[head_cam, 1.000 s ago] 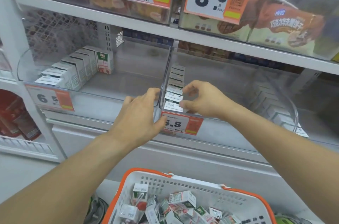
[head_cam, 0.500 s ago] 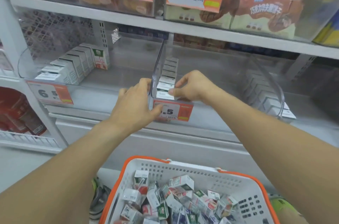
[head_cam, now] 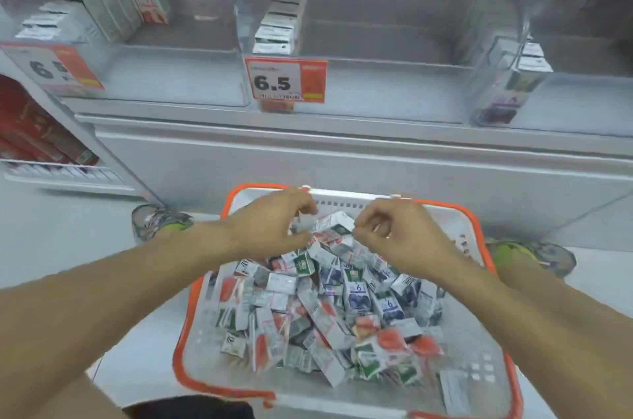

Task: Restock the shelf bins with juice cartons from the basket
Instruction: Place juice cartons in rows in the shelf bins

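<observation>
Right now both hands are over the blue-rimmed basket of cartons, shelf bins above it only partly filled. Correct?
Not quite: the basket has an orange rim, not blue, as the head view shows. The rest holds: the left hand and right hand are over its cartons, and the shelf bins above are only partly filled.

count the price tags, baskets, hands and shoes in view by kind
price tags: 2 (left tag, middle tag)
baskets: 1 (basket)
hands: 2 (left hand, right hand)
shoes: 2 (left shoe, right shoe)
total: 7
</observation>
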Available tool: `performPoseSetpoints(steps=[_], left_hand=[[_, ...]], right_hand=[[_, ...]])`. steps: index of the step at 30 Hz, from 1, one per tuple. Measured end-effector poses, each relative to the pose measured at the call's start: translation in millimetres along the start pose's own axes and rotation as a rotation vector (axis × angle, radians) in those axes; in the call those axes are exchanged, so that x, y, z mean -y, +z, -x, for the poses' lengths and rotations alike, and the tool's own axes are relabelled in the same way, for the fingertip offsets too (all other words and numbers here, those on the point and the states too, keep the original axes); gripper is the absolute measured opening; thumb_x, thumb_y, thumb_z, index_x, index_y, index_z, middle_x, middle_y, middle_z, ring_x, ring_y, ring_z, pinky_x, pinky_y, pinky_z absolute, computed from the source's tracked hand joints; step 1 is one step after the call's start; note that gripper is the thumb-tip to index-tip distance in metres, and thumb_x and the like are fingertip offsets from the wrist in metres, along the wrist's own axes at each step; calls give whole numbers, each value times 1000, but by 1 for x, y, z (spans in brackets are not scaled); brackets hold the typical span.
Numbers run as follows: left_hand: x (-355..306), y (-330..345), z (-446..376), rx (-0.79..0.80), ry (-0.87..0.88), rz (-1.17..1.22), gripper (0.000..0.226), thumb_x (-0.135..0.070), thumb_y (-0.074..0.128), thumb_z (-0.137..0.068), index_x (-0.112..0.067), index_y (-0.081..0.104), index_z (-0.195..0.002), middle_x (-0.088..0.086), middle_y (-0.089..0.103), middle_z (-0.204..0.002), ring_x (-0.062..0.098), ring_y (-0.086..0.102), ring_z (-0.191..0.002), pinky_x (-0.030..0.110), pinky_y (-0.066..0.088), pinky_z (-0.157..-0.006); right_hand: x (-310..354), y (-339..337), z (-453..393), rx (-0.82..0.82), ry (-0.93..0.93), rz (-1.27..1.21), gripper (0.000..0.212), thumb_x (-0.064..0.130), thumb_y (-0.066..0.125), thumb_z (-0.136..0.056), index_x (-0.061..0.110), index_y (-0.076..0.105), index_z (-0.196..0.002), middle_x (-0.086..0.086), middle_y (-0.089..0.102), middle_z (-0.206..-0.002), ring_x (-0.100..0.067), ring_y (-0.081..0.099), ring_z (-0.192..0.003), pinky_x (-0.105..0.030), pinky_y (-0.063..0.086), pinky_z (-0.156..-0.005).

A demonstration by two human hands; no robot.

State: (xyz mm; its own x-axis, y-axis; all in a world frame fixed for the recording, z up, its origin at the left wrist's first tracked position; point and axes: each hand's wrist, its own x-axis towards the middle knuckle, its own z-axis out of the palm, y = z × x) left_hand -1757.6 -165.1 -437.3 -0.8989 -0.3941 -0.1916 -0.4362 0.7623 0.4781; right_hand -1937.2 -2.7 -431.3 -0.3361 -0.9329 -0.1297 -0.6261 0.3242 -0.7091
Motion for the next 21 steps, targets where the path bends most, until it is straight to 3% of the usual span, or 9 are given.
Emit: performPoseSetpoints(steps=[2, 4, 6, 9, 11, 13, 15, 18, 21], left_hand=[[11, 42, 3, 225, -99, -25, 44, -35, 65, -92, -15, 53, -129, 3, 55, -130, 19, 53, -116, 25, 39, -93], [19, 79, 7, 344, -255, -4, 58, -42, 64, -91, -14, 45, -138, 8, 49, -138, 24, 49, -122, 30, 40, -98], [27, 108, 12, 300, -366, -7, 66, -47, 64, -90, -14, 40, -141, 10, 43, -141, 28, 46, -126, 36, 41, -102], [38, 142, 19, 201, -519, 34, 67, -52, 67, -86, -18, 42, -139, 12, 29, -151, 29, 47, -129, 40, 46, -100], [41, 157, 22, 165, -565, -5, 64, -55, 65, -83, -22, 44, -133, 11, 30, -148, 28, 56, -116, 39, 51, -93], [40, 166, 22, 87, -582, 23, 53, -50, 65, -86, -23, 47, -128, 10, 35, -143, 26, 59, -105, 36, 51, -88], [39, 166, 22, -2, -596, 113, 48, -37, 69, -86, -22, 50, -127, 9, 39, -145, 24, 60, -106, 32, 48, -85], [44, 158, 24, -97, -576, 258, 65, -24, 81, -76, -19, 47, -131, 5, 48, -137, 18, 53, -110, 26, 42, -87], [45, 137, 25, -129, -528, 400, 83, -23, 88, -68, -24, 41, -137, -1, 47, -125, 13, 46, -112, 22, 38, -86]], right_hand=[[-48, 36, 14, 143, 104, 22, 7, 26, 71, -88, 20, 71, -84, 6, 71, -76, -2, 63, -68, -30, 56, -72], [-83, 66, 22, 274, 176, 42, 10, 24, 66, -90, 17, 69, -82, 2, 69, -74, -10, 64, -69, -39, 57, -75], [-99, 86, 25, 360, 188, 22, 15, 27, 64, -92, 21, 64, -78, 6, 64, -69, -10, 62, -65, -39, 57, -70], [-101, 107, 26, 435, 224, 49, 28, 42, 61, -95, 16, 64, -85, 11, 61, -70, 0, 57, -62, -19, 48, -60], [-99, 123, 28, 474, 251, 116, 50, 57, 52, -95, 13, 59, -74, 1, 59, -63, -11, 54, -55, -30, 50, -63], [-98, 136, 27, 494, 272, 191, 58, 64, 48, -93, 13, 51, -66, -3, 49, -57, -18, 50, -52, -36, 50, -64], [-96, 142, 24, 531, 287, 250, 55, 66, 54, -88, 12, 56, -82, -3, 56, -70, -21, 55, -65, -39, 51, -70], [-96, 148, 22, 610, 302, 286, 58, 66, 66, -79, 16, 53, -103, 0, 57, -88, -22, 59, -83, -38, 52, -77], [-96, 152, 24, 576, 395, 147, 55, 55, 77, -76, 18, 51, -108, 4, 55, -89, -20, 58, -86, -31, 47, -68]])
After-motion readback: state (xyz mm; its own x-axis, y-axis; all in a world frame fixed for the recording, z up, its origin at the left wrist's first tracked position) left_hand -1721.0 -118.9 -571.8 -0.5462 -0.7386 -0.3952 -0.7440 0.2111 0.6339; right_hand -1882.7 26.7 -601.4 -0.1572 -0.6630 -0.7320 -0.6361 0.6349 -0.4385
